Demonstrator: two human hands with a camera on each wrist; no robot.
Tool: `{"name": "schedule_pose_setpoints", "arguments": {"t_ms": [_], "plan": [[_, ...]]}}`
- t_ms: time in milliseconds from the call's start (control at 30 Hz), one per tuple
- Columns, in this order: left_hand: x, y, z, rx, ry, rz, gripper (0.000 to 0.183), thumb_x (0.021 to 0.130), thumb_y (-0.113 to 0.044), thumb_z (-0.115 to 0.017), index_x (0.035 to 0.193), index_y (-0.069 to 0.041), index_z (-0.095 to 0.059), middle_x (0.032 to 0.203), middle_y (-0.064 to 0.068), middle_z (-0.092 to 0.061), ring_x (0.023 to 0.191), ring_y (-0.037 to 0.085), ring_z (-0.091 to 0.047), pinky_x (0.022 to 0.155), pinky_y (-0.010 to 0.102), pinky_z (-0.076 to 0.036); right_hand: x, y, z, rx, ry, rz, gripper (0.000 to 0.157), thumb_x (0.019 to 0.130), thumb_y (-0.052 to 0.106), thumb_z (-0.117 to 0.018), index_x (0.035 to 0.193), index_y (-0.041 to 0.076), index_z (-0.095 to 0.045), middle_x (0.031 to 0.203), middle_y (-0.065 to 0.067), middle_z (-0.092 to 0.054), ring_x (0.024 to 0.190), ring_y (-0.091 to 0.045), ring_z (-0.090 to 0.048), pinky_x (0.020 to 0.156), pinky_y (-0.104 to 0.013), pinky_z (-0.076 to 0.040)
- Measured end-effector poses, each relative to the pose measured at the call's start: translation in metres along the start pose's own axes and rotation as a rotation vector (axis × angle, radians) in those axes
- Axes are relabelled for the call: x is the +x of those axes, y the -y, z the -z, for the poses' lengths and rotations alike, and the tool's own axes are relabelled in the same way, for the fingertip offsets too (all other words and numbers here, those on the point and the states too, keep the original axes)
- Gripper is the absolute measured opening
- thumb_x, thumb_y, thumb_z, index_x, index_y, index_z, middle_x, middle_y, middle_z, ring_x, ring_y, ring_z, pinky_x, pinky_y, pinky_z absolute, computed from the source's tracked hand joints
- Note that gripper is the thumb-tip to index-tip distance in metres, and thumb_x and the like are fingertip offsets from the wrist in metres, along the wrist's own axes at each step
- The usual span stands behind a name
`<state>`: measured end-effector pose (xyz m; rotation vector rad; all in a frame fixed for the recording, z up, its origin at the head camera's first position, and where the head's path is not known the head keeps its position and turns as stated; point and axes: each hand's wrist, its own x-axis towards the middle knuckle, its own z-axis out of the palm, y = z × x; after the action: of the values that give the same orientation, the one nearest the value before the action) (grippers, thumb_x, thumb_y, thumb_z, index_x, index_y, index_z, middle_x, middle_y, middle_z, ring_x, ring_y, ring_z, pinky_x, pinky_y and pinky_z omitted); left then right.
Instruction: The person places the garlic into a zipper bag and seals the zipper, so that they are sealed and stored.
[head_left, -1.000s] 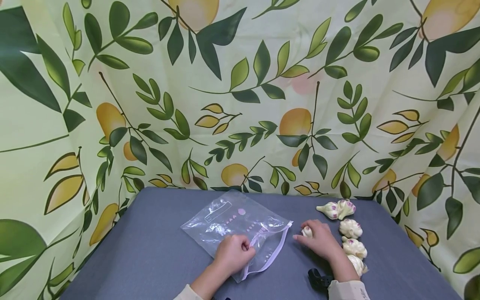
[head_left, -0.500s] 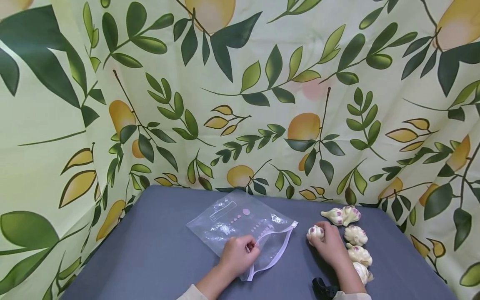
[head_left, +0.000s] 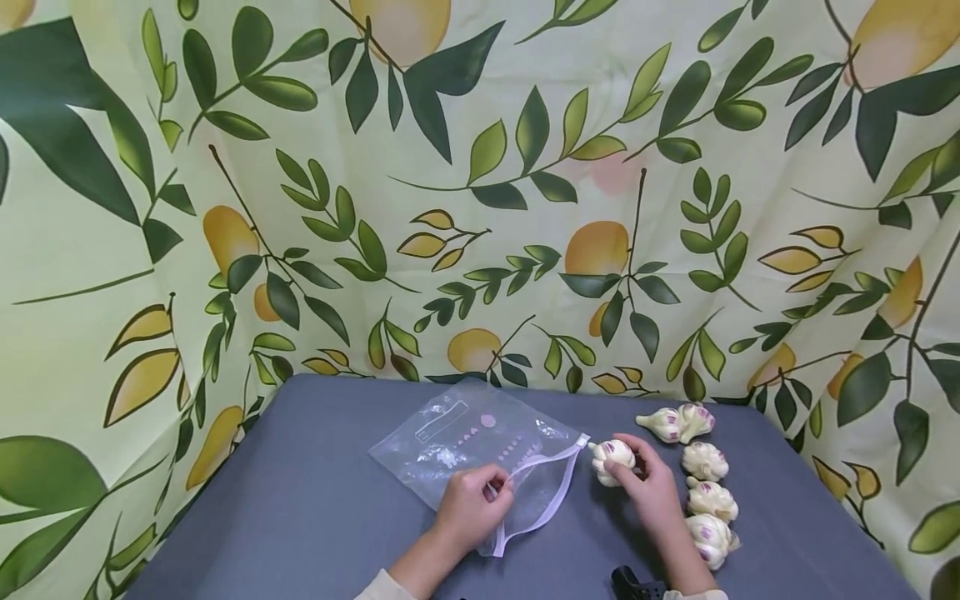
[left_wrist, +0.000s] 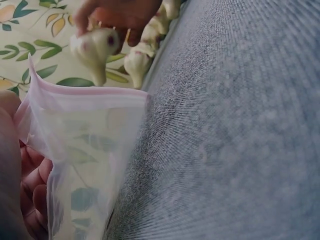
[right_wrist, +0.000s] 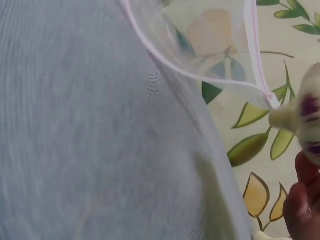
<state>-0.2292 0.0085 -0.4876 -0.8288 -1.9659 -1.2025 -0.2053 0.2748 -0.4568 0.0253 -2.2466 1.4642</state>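
Note:
A clear zip bag (head_left: 465, 442) with a pale pink zip edge lies on the table, its mouth gaping toward the right. My left hand (head_left: 474, 504) pinches the near lip of that mouth; in the left wrist view the bag's pink edge (left_wrist: 100, 91) stands up beside the fingers. My right hand (head_left: 651, 483) holds a garlic bulb (head_left: 612, 461), white with purple streaks, just right of the bag's zip corner. In the right wrist view the bulb's stem (right_wrist: 284, 118) points at that corner; whether they touch I cannot tell.
Right of my right hand, several garlic bulbs (head_left: 705, 461) form a column along the grey table (head_left: 300, 500). Behind hangs a cloth (head_left: 480, 208) printed with leaves and fruit. A black strap device (head_left: 633, 583) is on my right wrist.
My right hand has lifted the garlic bulb and brought it left, close to the bag's opening. My left hand keeps its pinch on the bag, whose mouth stays parted. The head view shifted slightly.

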Motion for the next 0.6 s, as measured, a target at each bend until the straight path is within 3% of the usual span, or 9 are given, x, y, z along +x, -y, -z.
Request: {"name": "schedule_pose_setpoints", "arguments": {"t_ms": [67,133,233,300,367,600], "plan": [[-0.001,0.000,0.000,-0.021,0.004,0.048,0.015,0.072,-0.001,-0.072,0.071,-0.015,-0.066,0.061,-0.008,-0.062,0.054,-0.010,-0.044,0.051,0.005,-0.038,-0.001,0.000,0.000,0.170,0.062,0.028,0.030,0.090,0.001,-0.060,0.121,0.001,-0.061,0.099,0.007,-0.065,0.084,0.001,-0.058,0.069,-0.017,-0.049],[-0.001,0.000,-0.001,-0.038,0.006,0.093,0.015,0.072,-0.001,-0.073,0.071,-0.014,-0.066,0.060,-0.007,-0.062,0.054,-0.010,-0.043,0.050,0.006,-0.038,-0.002,-0.001,-0.001,0.330,0.176,0.049,0.030,0.091,-0.005,-0.051,0.120,0.001,-0.061,0.097,0.009,-0.065,0.083,-0.001,-0.059,0.069,-0.019,-0.051],[-0.002,0.000,-0.001,-0.041,0.005,0.124,0.016,0.072,-0.001,-0.073,0.071,-0.014,-0.065,0.060,-0.007,-0.061,0.053,-0.010,-0.041,0.049,0.007,-0.038,-0.002,-0.003,-0.004,0.456,0.343,0.027,0.033,0.090,-0.007,-0.046,0.120,-0.003,-0.059,0.099,0.008,-0.065,0.085,-0.004,-0.061,0.070,-0.021,-0.052],[-0.001,-0.001,0.000,-0.043,0.006,0.127,0.016,0.072,0.000,-0.073,0.071,-0.014,-0.065,0.060,-0.007,-0.061,0.053,-0.010,-0.041,0.049,0.007,-0.038,-0.002,-0.005,-0.008,0.434,0.411,-0.003,0.034,0.089,-0.005,-0.050,0.123,-0.008,-0.056,0.102,0.006,-0.065,0.088,-0.005,-0.061,0.074,-0.022,-0.052],[-0.002,-0.001,0.000,-0.053,0.013,0.125,0.016,0.072,0.000,-0.073,0.071,-0.013,-0.065,0.060,-0.006,-0.061,0.053,-0.011,-0.042,0.049,0.007,-0.038,-0.002,-0.006,-0.013,0.347,0.426,-0.045,0.037,0.088,-0.001,-0.059,0.124,-0.009,-0.056,0.104,0.004,-0.066,0.090,-0.006,-0.061,0.076,-0.022,-0.051],[-0.001,-0.003,0.001,-0.104,0.081,0.115,0.013,0.075,-0.001,-0.072,0.074,-0.012,-0.067,0.061,-0.005,-0.062,0.055,-0.011,-0.044,0.050,0.008,-0.041,-0.004,-0.009,-0.026,0.061,0.365,-0.087,0.044,0.075,0.010,-0.083,0.115,0.002,-0.065,0.104,-0.012,-0.068,0.085,-0.009,-0.062,0.074,-0.023,-0.051]]}}
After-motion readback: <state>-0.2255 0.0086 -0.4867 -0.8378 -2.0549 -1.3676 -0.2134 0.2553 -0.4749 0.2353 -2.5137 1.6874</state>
